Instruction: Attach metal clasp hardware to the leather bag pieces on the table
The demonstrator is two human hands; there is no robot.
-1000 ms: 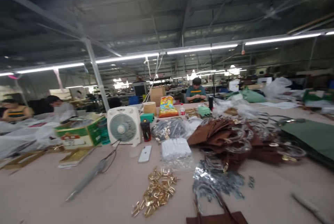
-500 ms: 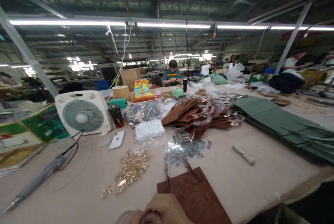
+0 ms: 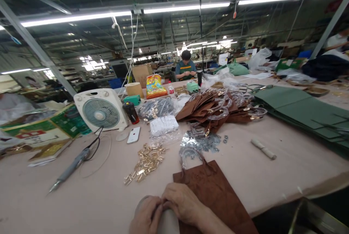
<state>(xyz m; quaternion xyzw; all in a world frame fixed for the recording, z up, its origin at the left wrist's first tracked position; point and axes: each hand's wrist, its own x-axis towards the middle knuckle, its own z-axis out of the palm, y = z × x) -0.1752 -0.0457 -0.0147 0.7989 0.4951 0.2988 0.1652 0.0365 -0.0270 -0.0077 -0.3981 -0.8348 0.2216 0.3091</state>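
Observation:
Both hands meet at the bottom middle, fingers bent and pinched together. My left hand (image 3: 147, 215) and my right hand (image 3: 180, 201) grip the edge of a pale grey piece (image 3: 169, 223) whose kind I cannot make out. Their fingers cover the spot where they meet. Under and beside my right forearm lies a flat brown bag (image 3: 212, 194), its looped handle partly wrapped in clear plastic. Beyond the hands are a heap of gold-coloured metal clasps (image 3: 147, 161) and a scatter of small silver metal plates (image 3: 200, 141).
A grey pen-shaped corded tool (image 3: 71, 166) and a white fan (image 3: 99, 112) stand left, near a phone (image 3: 133, 135). Stacked brown bag pieces (image 3: 201, 104) lie ahead, green panels (image 3: 297, 108) and a grey roll (image 3: 263, 149) right. Another person (image 3: 185, 67) sits across the table.
The view has tilted down and turned slightly left. Both hands now show more fully, drawn together on the pale grey piece. The brown bag stays on the table.

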